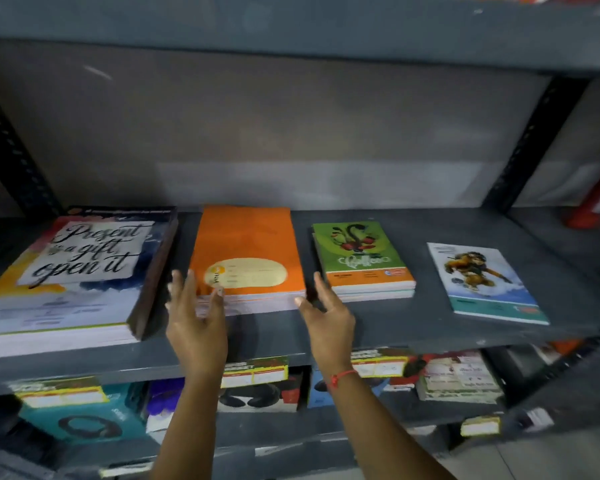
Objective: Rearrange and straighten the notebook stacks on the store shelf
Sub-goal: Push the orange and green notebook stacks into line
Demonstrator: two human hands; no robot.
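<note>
We find both hands, left hand (pixel 196 320) and right hand (pixel 326 311), spread wide, flanking the orange stack (pixel 246 258); soft covers likely slide, so grip its sides.

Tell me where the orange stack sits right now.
The orange stack lies flat on the grey shelf, second from the left, between the "Present" stack and the green stack, with both hands at its front corners.

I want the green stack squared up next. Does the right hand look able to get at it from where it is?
Probably yes. The right hand is open beside the orange stack, and only bare shelf lies between it and the green stack.
</note>
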